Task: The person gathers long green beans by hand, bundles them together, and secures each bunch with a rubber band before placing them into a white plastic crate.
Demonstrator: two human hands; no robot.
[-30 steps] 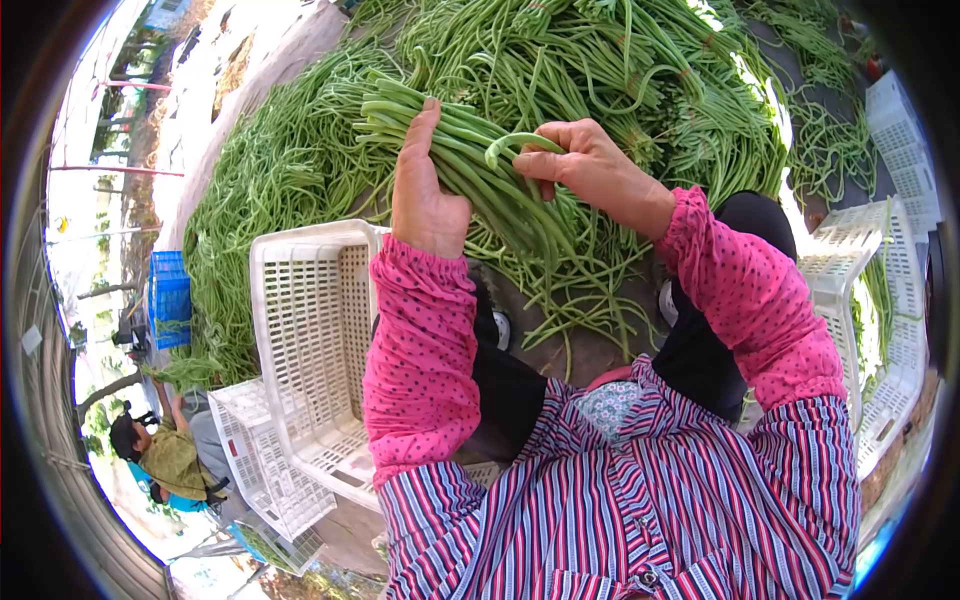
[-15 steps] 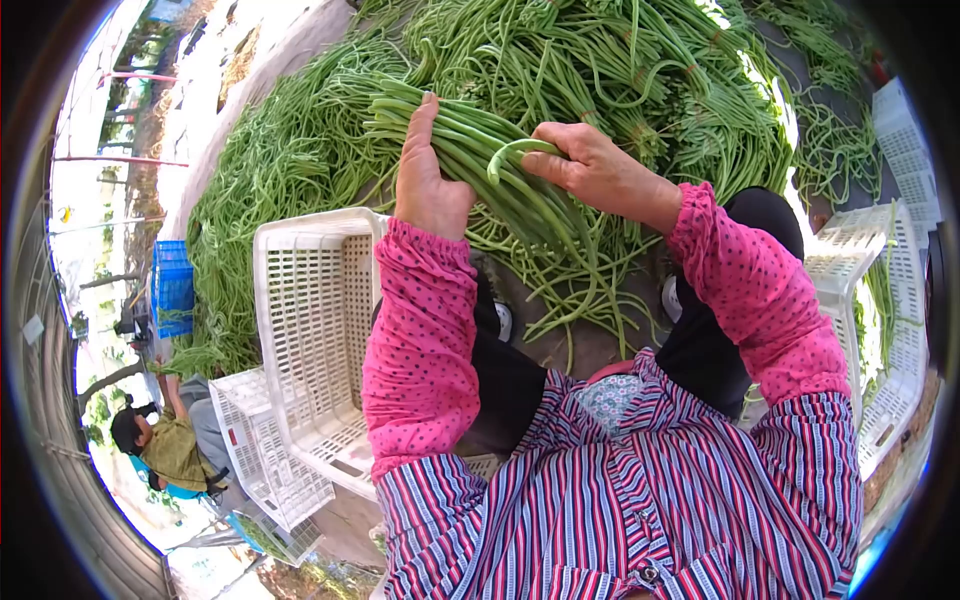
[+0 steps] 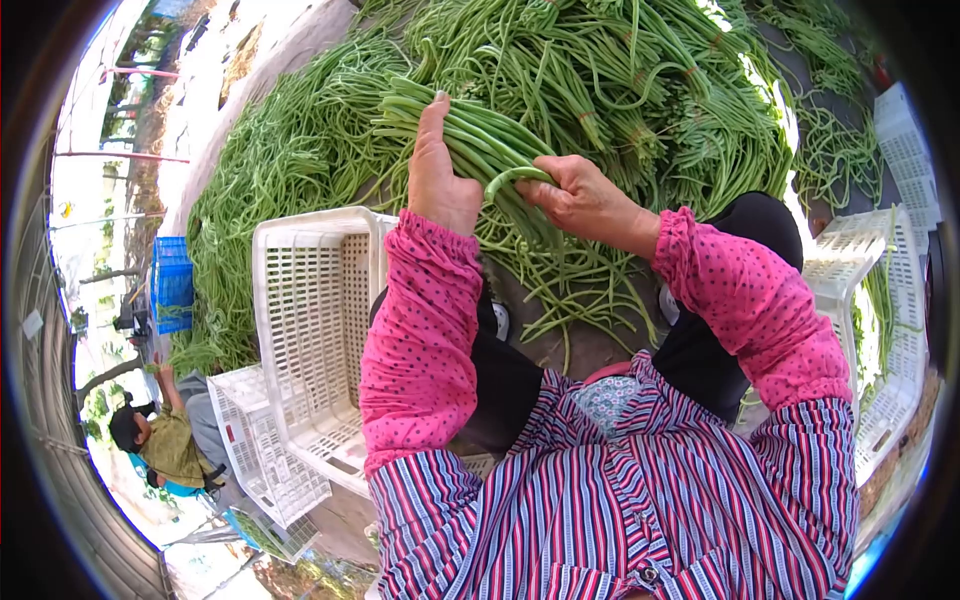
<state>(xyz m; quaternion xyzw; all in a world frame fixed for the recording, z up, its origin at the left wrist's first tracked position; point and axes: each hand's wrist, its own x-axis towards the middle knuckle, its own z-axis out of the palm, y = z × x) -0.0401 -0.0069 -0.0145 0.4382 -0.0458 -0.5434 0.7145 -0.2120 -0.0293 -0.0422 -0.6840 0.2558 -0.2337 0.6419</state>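
Observation:
My left hand (image 3: 441, 180) is wrapped round a bundle of long green beans (image 3: 485, 140), its thumb lying along the near side. At the bundle's right part, my right hand (image 3: 588, 200) is closed on the beans, with one bean curling out from between thumb and fingers. Loose bean ends hang below the right hand toward the ground. Behind the bundle lies a big heap of long beans (image 3: 300, 150). Some beans in the heap are tied in bunches (image 3: 640, 75) with reddish bands.
A white plastic crate (image 3: 310, 300) stands tilted beside my left arm, with another white crate (image 3: 245, 430) next to it. On the right are more white crates (image 3: 905, 330), with some beans inside. A blue crate (image 3: 172, 285) and a co-worker (image 3: 165, 445) are at the left.
My right hand has moved a little left and down along the bundle, closer to my left hand. The left hand has shifted slightly right with the beans.

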